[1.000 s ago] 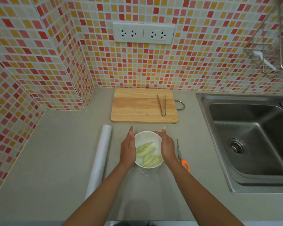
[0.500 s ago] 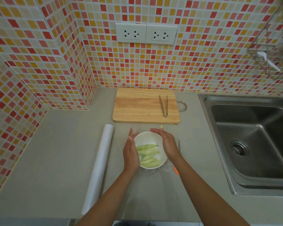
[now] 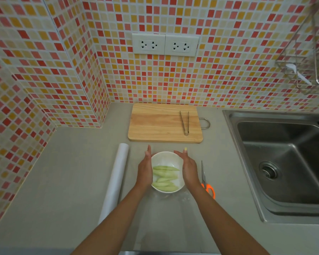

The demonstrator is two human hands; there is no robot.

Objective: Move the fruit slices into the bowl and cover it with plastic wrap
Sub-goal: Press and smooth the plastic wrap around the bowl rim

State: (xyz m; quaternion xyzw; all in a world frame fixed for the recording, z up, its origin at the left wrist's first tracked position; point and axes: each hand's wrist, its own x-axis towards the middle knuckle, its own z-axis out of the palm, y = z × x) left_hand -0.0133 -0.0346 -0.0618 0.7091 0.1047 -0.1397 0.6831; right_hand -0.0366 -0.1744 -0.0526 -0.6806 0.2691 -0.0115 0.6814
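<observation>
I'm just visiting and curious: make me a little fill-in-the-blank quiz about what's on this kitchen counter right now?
1. The green fruit slices lie inside the white ____.
2. The metal tongs rest on the wooden ____.
3. The scissors beside the right hand have handles coloured ____.
4. The roll of wrap lies on the side of the ____ hand.

Missing words: bowl; cutting board; orange; left

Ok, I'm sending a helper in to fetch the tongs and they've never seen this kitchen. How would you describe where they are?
Start at the rectangular pale wooden cutting board against the tiled wall, left of the steel sink. The slim metal tongs lie on the board's right part, near its wire handle loop. They are the only thing on the board; the orange-handled scissors lie on the counter instead.
</observation>
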